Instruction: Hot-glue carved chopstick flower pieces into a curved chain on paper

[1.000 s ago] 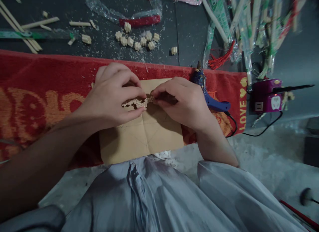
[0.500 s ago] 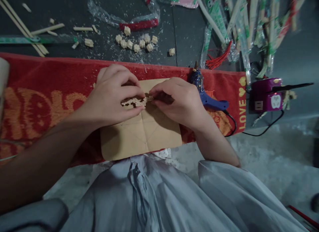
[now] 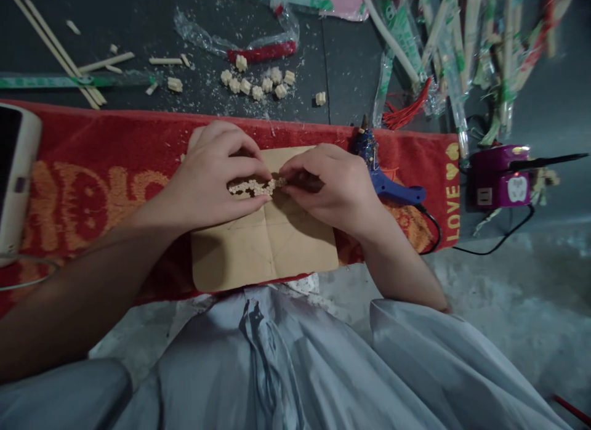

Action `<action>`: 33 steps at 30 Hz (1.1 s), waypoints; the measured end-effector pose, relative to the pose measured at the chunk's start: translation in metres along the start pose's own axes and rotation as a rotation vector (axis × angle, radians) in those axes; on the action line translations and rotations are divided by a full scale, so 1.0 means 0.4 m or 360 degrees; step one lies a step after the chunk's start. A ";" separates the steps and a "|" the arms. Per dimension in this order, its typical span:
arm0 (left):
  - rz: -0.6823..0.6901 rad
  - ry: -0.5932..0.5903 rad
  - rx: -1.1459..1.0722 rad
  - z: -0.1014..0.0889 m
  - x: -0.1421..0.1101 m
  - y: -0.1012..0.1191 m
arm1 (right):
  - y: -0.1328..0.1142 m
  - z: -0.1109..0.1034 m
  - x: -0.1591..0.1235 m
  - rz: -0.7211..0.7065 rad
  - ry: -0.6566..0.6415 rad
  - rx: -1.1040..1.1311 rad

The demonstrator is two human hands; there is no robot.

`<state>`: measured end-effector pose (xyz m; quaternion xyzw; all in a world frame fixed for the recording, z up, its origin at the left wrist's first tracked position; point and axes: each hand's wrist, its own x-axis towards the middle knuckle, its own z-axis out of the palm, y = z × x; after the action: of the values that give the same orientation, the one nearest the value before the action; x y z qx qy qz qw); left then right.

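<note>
Between my two hands is a small pale lattice of joined stick slices (image 3: 252, 187), just above or on a creased tan paper sheet (image 3: 240, 257) with faint pencil lines. My left hand (image 3: 221, 177) grips its left part between thumb and fingers. My right hand (image 3: 327, 180) pinches its right end with thumb and forefinger; the fingertips hide that end. A blue glue gun (image 3: 388, 186) lies just right of my right hand, nozzle pointing away from me.
A red towel (image 3: 92, 131) lies under the paper. Beyond it are several small pale stick clusters (image 3: 257, 92), cut sticks (image 3: 106, 61) and crumbs. At right stand a purple power socket (image 3: 498, 174) with cords and wrapped sticks (image 3: 462, 42). A phone (image 3: 18, 177) lies at left.
The view has shifted slightly, bringing more of the phone into sight at left. Both hands keep their hold on the lattice, with hardly any movement.
</note>
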<state>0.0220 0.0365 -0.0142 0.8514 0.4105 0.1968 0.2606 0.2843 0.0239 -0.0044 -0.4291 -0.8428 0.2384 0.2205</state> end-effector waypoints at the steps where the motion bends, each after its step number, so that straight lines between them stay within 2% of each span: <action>1: -0.0009 -0.0002 0.0002 -0.001 0.000 0.000 | 0.001 0.000 0.000 -0.0009 0.0000 -0.0002; 18: 0.0026 0.0070 0.0044 0.003 0.000 -0.001 | 0.016 0.006 -0.001 -0.0084 0.0021 -0.0050; 28: 0.0019 0.0049 0.0054 -0.001 0.001 -0.002 | 0.001 -0.003 0.002 0.0063 -0.0020 -0.0024; 33: 0.0033 0.0027 0.0081 0.000 0.000 -0.005 | 0.001 0.006 0.002 0.0060 -0.0006 -0.0039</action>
<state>0.0210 0.0373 -0.0154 0.8602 0.4086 0.1963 0.2333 0.2826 0.0244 -0.0062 -0.4472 -0.8379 0.2329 0.2092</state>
